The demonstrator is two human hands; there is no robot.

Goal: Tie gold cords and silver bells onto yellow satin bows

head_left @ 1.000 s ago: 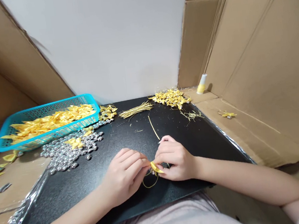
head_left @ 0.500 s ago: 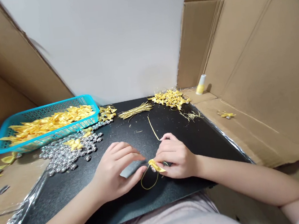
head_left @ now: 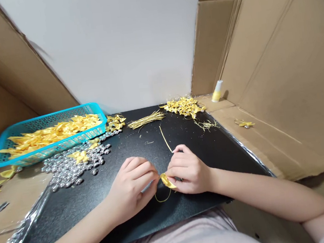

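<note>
A folded yellow ribbon bow (head_left: 167,181) is pinched between the thumb and fingers of my right hand (head_left: 188,171), above the black table's near part. My left hand (head_left: 137,183) is closed in a pinch at the bow's left end, on a thin yellow cord (head_left: 163,201). Part of that cord hangs in a loop under the bow; its ends are hidden by my fingers. The silver bead on the bow is mostly out of sight behind the ribbon. A single cord piece (head_left: 165,138) lies just beyond my right fingertips.
A blue basket (head_left: 48,148) of yellow ribbon bows stands at left, with silver beads (head_left: 73,170) spilled before it. Further back lie a cord bundle (head_left: 146,119), a pile of beaded bows (head_left: 184,107) and cord scraps (head_left: 206,124). A white-yellow cone (head_left: 217,91) stands on cardboard at right.
My left thumb and fingers, apart before, have closed together beside the bow. The cord loop has become smaller, and the bow has turned so its bead shows less. My right hand stays nearly in place.
</note>
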